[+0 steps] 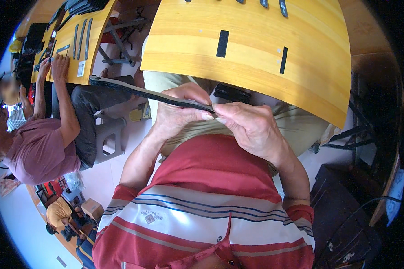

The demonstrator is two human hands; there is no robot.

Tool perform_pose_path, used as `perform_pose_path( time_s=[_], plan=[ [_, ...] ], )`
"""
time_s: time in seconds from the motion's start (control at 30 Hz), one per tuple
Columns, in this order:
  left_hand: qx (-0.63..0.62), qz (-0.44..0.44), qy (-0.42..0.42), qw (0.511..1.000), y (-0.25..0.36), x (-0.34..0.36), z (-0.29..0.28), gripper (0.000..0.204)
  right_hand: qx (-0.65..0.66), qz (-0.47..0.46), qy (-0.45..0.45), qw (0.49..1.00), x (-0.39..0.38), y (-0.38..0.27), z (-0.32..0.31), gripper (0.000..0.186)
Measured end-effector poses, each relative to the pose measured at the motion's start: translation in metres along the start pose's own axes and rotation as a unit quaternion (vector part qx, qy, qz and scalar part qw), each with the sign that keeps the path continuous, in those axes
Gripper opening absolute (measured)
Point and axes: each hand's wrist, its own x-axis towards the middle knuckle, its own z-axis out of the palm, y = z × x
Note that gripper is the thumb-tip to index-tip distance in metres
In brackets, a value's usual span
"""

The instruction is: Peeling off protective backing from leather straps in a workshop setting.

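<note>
Room: pale smooth floor at lower left, workshop with wooden tables on dark metal folding legs
Table: glossy yellow wood table (256, 58) with visible grain fills the upper centre, its near edge curved by the lens
Pieces: flat black rectangular pieces (222, 43) lie on the table, matte against the shiny wood
Strap: long, thin, flat black strap (143, 93) with a paler grey underside, running from upper left of centre down to the hands at mid-frame, held in the air below the table edge
Left hand: left hand (179, 112) curled around the strap, fingers wrapped under it, thumb pressed on top
Right hand: right hand (251, 127) pinches the strap's near end between thumb and fingertips, touching the left hand
Shirt: red shirt (211, 215) with white and blue stripes, soft knit, bottom centre
Co-worker: seated person (40, 148) at the left in a dull pink shirt, hands on a second yellow table (76, 40) at upper left
Stool: grey plastic stool (107, 139) under that person
</note>
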Motion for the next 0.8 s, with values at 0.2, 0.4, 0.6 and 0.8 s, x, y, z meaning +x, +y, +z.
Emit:
perform_pose_path(
  time_s=[0.2,0.4,0.6,0.8],
  plan=[
    [0.066,0.019,-0.002,0.998,0.005,0.0,0.001,0.028,-0.009,0.0,-0.001,1.0,-0.003,0.0,0.002,0.023],
    [0.11,0.041,-0.006,0.993,0.009,0.002,0.002,0.028,-0.011,0.005,-0.003,1.0,-0.006,0.0,0.002,0.023],
    [0.144,0.084,-0.007,0.986,0.011,0.002,0.0,0.031,-0.04,-0.017,-0.016,0.999,-0.002,-0.006,0.0,0.025],
    [0.232,0.119,-0.007,0.966,0.013,0.001,-0.001,0.03,-0.075,-0.006,-0.023,0.997,0.001,-0.013,0.002,0.025]
  ],
)
